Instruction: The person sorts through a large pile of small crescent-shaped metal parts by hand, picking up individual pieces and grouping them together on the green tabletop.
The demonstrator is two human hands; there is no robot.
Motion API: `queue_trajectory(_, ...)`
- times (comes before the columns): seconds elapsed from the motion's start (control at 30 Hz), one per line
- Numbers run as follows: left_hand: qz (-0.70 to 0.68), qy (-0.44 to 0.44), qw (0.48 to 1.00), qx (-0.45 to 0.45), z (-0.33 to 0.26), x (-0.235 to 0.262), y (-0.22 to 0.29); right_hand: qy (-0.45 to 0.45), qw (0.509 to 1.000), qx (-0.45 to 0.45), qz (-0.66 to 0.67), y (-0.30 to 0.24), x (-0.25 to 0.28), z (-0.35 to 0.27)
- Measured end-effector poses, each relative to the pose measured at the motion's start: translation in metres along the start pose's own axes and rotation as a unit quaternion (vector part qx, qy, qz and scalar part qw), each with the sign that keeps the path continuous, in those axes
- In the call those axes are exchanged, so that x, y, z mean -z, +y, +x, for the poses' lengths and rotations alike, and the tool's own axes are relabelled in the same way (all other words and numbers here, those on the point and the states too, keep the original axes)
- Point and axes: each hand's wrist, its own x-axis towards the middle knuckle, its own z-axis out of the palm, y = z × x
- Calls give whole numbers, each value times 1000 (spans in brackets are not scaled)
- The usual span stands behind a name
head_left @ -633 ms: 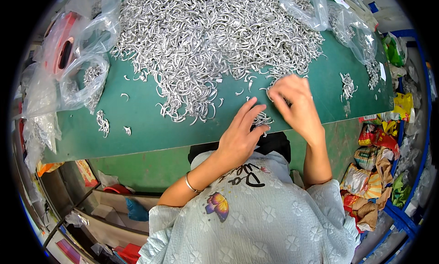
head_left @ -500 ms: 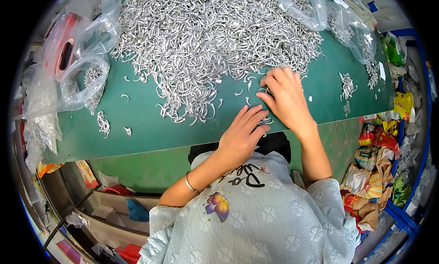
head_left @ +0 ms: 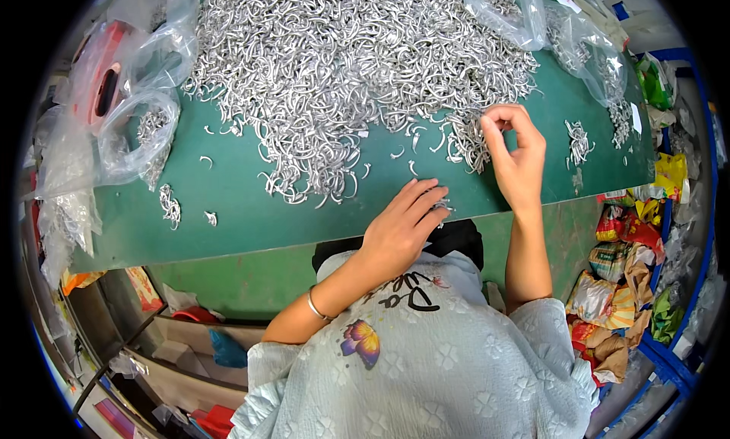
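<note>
2 hands, 1 big heap of curved silvery metal pcs [head_left: 342,66], upper ctr of frame, far too many to count, top cut off by frame edge. L hand [head_left: 403,222], ctr, fingers close tog. over a small bunch of pcs [head_left: 442,205], mostly hidden; can't tell if gripping or just covering. R hand [head_left: 521,154], right of ctr, thumb + index narrow, tips at heap's lower R edge; can't tell if a pc is btwn them. On green table [head_left: 137,233]: 2 small clumps approx. mid-left ( [head_left: 170,207] and [head_left: 211,218]), 1 clump [head_left: 578,144] mid-right. Clear plastic bags upper L [head_left: 169,43] & upper R [head_left: 525,17], overlapping, no. unclear. 1 red item [head_left: 111,66] upper L, partly behind plastic. 1 bangle [head_left: 316,306], L wrist. Shirt [head_left: 426,363], lower ctr: dark lettering, 1 butterfly print. Packets [head_left: 608,302] far R: printing too small to read.
</note>
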Motion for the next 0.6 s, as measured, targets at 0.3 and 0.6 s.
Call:
queue_trajectory(0.3, -10, 49, 999, -3, 0, -2, 1, -228, 974, 10, 2, -21, -9, -23)
queue_trajectory(0.6, 27, 4, 999, 21, 4, 2, 3, -138, 963, 103, -208, -13, -7, -13)
